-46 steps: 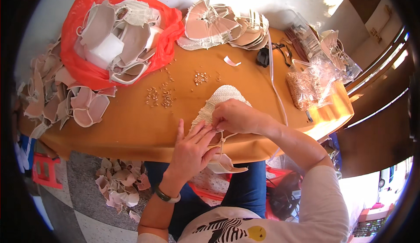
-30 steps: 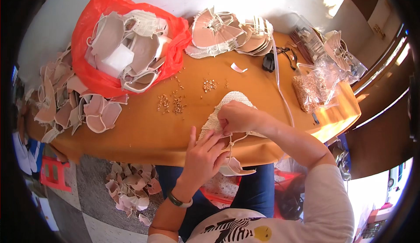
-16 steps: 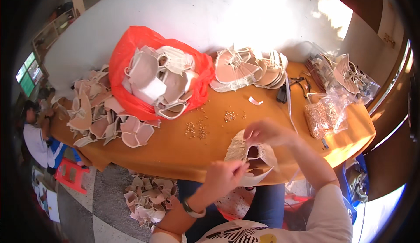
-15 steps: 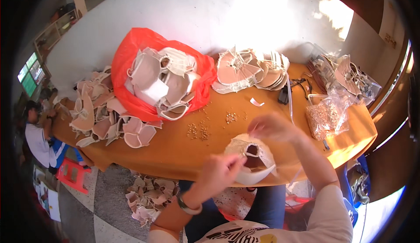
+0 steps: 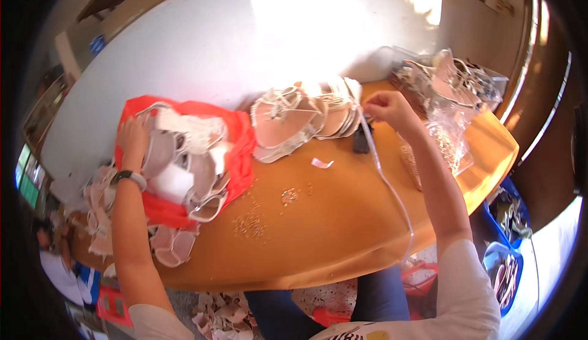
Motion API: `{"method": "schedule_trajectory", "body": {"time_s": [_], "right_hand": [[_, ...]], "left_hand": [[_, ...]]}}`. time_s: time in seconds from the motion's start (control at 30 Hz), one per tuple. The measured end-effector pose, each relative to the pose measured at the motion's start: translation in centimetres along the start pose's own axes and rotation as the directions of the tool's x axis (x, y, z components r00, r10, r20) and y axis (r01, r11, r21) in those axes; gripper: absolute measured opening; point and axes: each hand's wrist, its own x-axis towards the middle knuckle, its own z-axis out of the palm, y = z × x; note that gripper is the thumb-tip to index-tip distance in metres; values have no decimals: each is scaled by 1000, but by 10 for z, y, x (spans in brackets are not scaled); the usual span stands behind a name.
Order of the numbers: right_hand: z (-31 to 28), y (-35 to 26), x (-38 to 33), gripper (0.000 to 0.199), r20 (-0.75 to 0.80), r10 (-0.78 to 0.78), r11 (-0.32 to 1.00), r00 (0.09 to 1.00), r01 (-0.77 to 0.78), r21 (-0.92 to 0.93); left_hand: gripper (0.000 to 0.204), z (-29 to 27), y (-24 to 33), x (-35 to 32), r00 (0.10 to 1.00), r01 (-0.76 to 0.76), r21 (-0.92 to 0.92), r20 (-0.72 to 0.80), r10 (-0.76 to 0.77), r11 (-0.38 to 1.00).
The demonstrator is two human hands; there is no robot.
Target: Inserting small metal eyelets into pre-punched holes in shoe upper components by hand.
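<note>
My left hand (image 5: 131,139) reaches far left onto a heap of pale sandal pieces (image 5: 184,168) lying in a red plastic bag (image 5: 240,156). It rests on one pale piece, and its grip is not clear. A band sits on that wrist. My right hand (image 5: 387,106) is stretched to the table's far side, pinched on a thin clear cord (image 5: 392,193). The cord runs from the fingers back over the orange table (image 5: 343,223) and down past its near edge.
A stack of pink-white sandal soles (image 5: 306,119) lies beside my right hand, with a small black object (image 5: 360,144) next to it. Small beads (image 5: 251,223) and a white scrap (image 5: 321,163) dot the table. Clear bags (image 5: 450,141) of parts fill the right end. Scraps litter the floor.
Both hands left the sandal they worked at the near edge. The left hand swung out to the red bag's heap, and the right hand reached far across, drawing the cord.
</note>
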Motion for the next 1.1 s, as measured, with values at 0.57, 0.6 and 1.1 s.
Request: {"method": "schedule_trajectory", "body": {"time_s": [0.57,0.6,1.1], "right_hand": [[6,111,128,19,23,591,791,806,-585,182],[0,110,131,20,-35,546,834,837,-539,121],[32,-5,139,23,-438,157,759,885,-392,-520]], "left_hand": [[51,101,-14,29,953,68,-52,298,-49,996],[49,91,-10,25,964,45,-77,265,-23,996],[84,60,269,-100,727,-596,-601,-121,676,532]]}}
